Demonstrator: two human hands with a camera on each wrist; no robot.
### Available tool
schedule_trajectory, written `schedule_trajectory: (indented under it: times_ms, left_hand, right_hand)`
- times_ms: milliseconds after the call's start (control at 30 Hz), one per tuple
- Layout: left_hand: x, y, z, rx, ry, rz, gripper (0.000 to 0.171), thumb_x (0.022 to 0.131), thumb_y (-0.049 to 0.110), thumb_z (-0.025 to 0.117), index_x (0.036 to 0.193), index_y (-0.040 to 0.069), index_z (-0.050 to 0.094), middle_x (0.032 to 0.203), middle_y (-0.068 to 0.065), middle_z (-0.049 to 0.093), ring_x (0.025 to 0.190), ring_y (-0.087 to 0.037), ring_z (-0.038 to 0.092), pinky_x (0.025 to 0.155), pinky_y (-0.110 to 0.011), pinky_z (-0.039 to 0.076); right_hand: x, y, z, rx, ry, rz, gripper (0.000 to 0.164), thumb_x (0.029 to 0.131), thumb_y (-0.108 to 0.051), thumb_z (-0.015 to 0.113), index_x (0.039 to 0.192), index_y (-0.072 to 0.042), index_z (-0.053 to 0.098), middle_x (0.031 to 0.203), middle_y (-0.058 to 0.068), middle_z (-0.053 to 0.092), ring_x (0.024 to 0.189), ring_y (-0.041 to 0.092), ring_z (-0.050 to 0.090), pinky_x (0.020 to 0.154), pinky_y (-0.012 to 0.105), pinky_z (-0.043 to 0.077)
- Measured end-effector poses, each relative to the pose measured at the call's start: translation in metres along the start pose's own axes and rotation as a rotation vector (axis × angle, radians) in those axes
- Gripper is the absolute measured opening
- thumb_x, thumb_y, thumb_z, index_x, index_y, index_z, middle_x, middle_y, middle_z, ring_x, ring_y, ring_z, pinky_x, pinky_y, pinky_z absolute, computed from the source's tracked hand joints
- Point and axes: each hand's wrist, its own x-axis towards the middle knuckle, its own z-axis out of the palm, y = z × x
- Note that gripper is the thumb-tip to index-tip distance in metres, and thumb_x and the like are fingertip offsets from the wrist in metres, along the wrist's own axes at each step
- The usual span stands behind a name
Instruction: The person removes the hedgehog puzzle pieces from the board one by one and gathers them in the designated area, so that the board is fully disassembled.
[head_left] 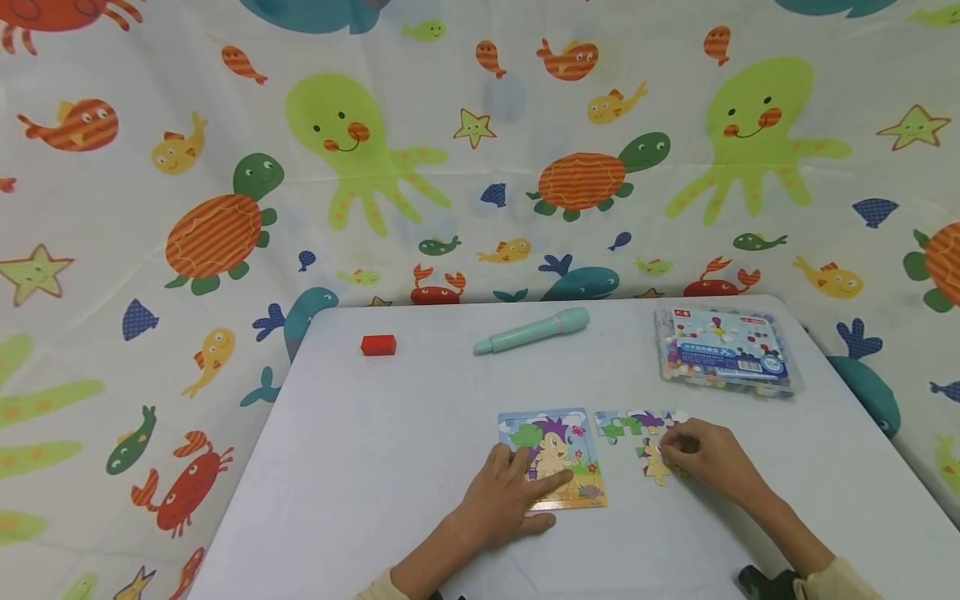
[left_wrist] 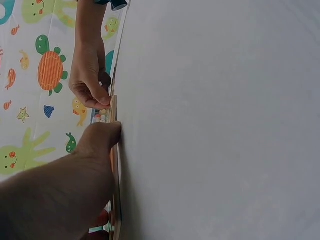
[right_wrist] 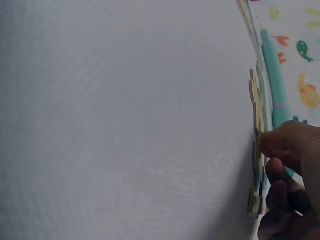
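Note:
A square cartoon jigsaw puzzle [head_left: 588,492] lies on the table, a purple-haired figure on its face. Resting on it is my left hand [head_left: 498,500], fingers spread across the picture and thumb by the near edge; the left wrist view shows the board [left_wrist: 116,175] edge-on beside that hand [left_wrist: 95,155]. To the right, joined puzzle pieces [head_left: 632,422] lie in a partial frame with a yellow piece [head_left: 656,467] below. My right hand [head_left: 708,458] pinches at a piece on their right side, largely hidden by the fingers. Edge-on pieces [right_wrist: 256,115] meet the thumb and fingertip of this hand [right_wrist: 292,170].
Farther back on the table [head_left: 360,450] lie a red block [head_left: 378,345] and a mint-green pen-like stick [head_left: 531,332]. A clear plastic box [head_left: 727,350] of colourful small parts sits at the back right. Behind the table hangs a sea-animal print cloth [head_left: 465,175].

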Motion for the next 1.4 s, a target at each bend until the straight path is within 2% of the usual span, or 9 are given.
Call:
schedule_trajectory:
  times_ms: [200, 333, 467, 700, 833, 967, 1100, 1233, 1400]
  left_hand:
    - [-0.001, 0.000, -0.003, -0.003, -0.018, -0.003, 0.062, 0.095, 0.069, 0.038, 0.152, 0.046, 0.034, 0.111, -0.009, 0.046, 0.083, -0.025, 0.029, 0.087, -0.041, 0.031]
    - [-0.001, 0.001, -0.003, -0.014, -0.018, -0.003, 0.062, 0.095, 0.069, 0.038, 0.152, 0.045, 0.035, 0.113, -0.008, 0.045, 0.083, -0.023, 0.027, 0.087, -0.040, 0.030]
    - [-0.004, 0.001, -0.001, -0.042, 0.010, -0.017, 0.060, 0.095, 0.066, 0.043, 0.151, 0.044, 0.038, 0.114, -0.007, 0.045, 0.084, -0.022, 0.028, 0.088, -0.041, 0.031]
    - [-0.011, 0.008, -0.003, -0.051, -0.012, -0.080, 0.059, 0.097, 0.062, 0.043, 0.152, 0.044, 0.034, 0.120, -0.006, 0.046, 0.095, -0.025, 0.040, 0.100, -0.051, 0.033]
    - [-0.012, 0.015, -0.007, -0.046, -0.059, -0.121, 0.057, 0.098, 0.062, 0.040, 0.152, 0.046, 0.034, 0.128, -0.006, 0.046, 0.099, -0.027, 0.042, 0.103, -0.054, 0.033]
    - [-0.012, 0.018, -0.010, -0.034, -0.070, -0.140, 0.057, 0.097, 0.063, 0.041, 0.151, 0.047, 0.035, 0.122, -0.005, 0.046, 0.088, -0.023, 0.038, 0.091, -0.043, 0.037]
    - [-0.012, 0.017, -0.011, -0.012, -0.061, -0.142, 0.058, 0.096, 0.064, 0.042, 0.151, 0.048, 0.033, 0.109, -0.002, 0.044, 0.080, -0.020, 0.031, 0.077, -0.035, 0.034]
    - [-0.013, 0.016, -0.015, -0.016, -0.063, -0.134, 0.057, 0.097, 0.063, 0.041, 0.152, 0.048, 0.032, 0.100, 0.000, 0.040, 0.079, -0.020, 0.028, 0.072, -0.033, 0.030]
    - [-0.013, 0.016, -0.016, -0.008, -0.052, -0.128, 0.057, 0.097, 0.062, 0.043, 0.151, 0.049, 0.034, 0.097, 0.000, 0.034, 0.080, -0.019, 0.026, 0.069, -0.032, 0.026]
  right_hand:
    - [0.001, -0.008, -0.003, -0.039, 0.000, -0.036, 0.008, 0.083, -0.012, 0.079, 0.086, -0.018, 0.074, 0.076, -0.009, 0.055, 0.068, 0.009, 0.048, 0.059, 0.026, 0.042]
    - [0.006, -0.023, 0.001, -0.038, 0.037, -0.108, 0.009, 0.083, -0.010, 0.078, 0.087, -0.016, 0.074, 0.076, -0.011, 0.053, 0.066, 0.007, 0.045, 0.055, 0.026, 0.040]
    - [0.020, -0.054, 0.023, -0.017, 0.022, -0.199, 0.011, 0.082, -0.010, 0.079, 0.091, -0.015, 0.075, 0.076, -0.014, 0.052, 0.065, 0.005, 0.044, 0.055, 0.025, 0.039]
    - [0.047, -0.110, 0.073, 0.003, -0.163, -0.291, 0.011, 0.086, -0.019, 0.077, 0.096, -0.015, 0.076, 0.079, -0.016, 0.055, 0.069, 0.002, 0.050, 0.060, 0.026, 0.045]
    - [0.048, -0.124, 0.088, -0.015, -0.198, -0.294, 0.007, 0.086, -0.019, 0.077, 0.092, -0.016, 0.077, 0.078, -0.017, 0.056, 0.070, 0.002, 0.052, 0.061, 0.025, 0.047]
    - [0.048, -0.128, 0.092, -0.003, -0.169, -0.295, 0.005, 0.084, -0.018, 0.077, 0.088, -0.014, 0.077, 0.076, -0.017, 0.057, 0.068, 0.002, 0.052, 0.060, 0.025, 0.047]
    - [0.050, -0.129, 0.092, 0.066, -0.179, -0.247, 0.004, 0.086, -0.018, 0.076, 0.085, -0.015, 0.076, 0.071, -0.017, 0.056, 0.065, 0.003, 0.051, 0.058, 0.026, 0.046]
    - [0.052, -0.129, 0.092, 0.120, -0.218, -0.193, 0.007, 0.086, -0.015, 0.074, 0.082, -0.021, 0.073, 0.067, -0.016, 0.055, 0.062, 0.005, 0.050, 0.055, 0.026, 0.045]
    - [0.052, -0.130, 0.089, 0.213, -0.259, -0.163, 0.013, 0.086, -0.007, 0.070, 0.082, -0.019, 0.070, 0.070, -0.012, 0.058, 0.064, 0.008, 0.054, 0.058, 0.027, 0.048]
